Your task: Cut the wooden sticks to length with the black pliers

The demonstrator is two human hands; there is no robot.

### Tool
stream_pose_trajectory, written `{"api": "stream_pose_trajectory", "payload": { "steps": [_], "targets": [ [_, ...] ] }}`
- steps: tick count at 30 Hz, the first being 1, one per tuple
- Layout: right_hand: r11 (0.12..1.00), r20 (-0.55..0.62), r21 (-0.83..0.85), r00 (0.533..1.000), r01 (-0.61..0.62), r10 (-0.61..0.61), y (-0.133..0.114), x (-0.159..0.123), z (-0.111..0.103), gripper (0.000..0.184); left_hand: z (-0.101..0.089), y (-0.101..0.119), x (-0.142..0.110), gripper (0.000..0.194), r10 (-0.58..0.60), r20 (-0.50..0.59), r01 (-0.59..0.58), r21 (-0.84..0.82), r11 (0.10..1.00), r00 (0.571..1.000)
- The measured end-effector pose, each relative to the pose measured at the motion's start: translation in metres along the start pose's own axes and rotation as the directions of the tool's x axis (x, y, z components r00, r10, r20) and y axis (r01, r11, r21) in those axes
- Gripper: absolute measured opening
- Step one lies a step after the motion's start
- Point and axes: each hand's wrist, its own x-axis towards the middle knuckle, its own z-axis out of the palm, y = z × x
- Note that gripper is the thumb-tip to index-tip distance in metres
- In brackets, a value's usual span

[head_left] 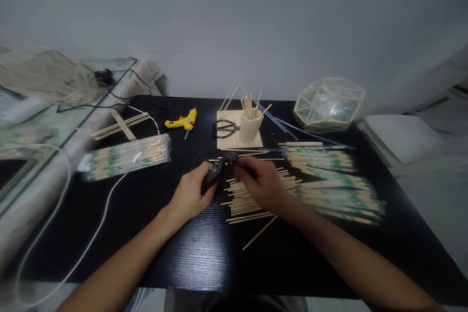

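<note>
A black handheld thing point(216, 171) with a curved body is held above the middle of the table; its exact kind is not clear. My left hand point(192, 194) is closed round its lower left part. At its right end, the fingers of my right hand point(263, 183) are pinched together against it. Loose wooden sticks point(246, 202) lie in a pile under and beside my right hand. Beyond my hands, a wooden holder point(250, 129) full of upright sticks stands on a square wooden board point(224, 141), with black-handled scissors point(224, 129) lying beside it.
Plastic-wrapped stick bundles lie at left point(127, 156) and right point(340, 195). A yellow glue gun point(183, 120) rests behind the left bundle. A faceted stick-framed form point(329, 105) sits at the back right. A white cable point(104, 214) loops across the left side of the black table point(146, 248).
</note>
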Motion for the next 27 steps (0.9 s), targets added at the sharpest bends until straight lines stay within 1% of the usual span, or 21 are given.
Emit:
{"api": "stream_pose_trajectory", "payload": {
  "steps": [6,11,21,27],
  "targets": [
    [1.000,0.046,0.003,0.999,-0.009,0.008,-0.0041,0.0012,-0.0040,0.026,-0.0013,0.0010,-0.0008,0.011,0.017,0.022,-0.017,-0.021,1.000,1.000],
    [0.999,0.083,0.025,0.996,-0.046,0.044,-0.0057,0.0024,-0.0061,0.031,-0.0019,0.0019,-0.0003,0.016,0.027,0.024,-0.027,-0.034,0.999,0.999],
    [0.997,0.154,0.048,0.987,-0.054,0.046,-0.0025,0.0037,-0.0087,0.034,-0.0033,0.0008,0.0006,0.023,0.044,0.039,-0.041,-0.064,0.997,0.998],
    [0.998,0.165,0.052,0.986,-0.039,0.030,-0.0007,0.0036,-0.0092,0.034,-0.0034,0.0013,0.0011,0.019,0.054,0.036,-0.052,-0.060,0.997,0.998]
  ]
}}
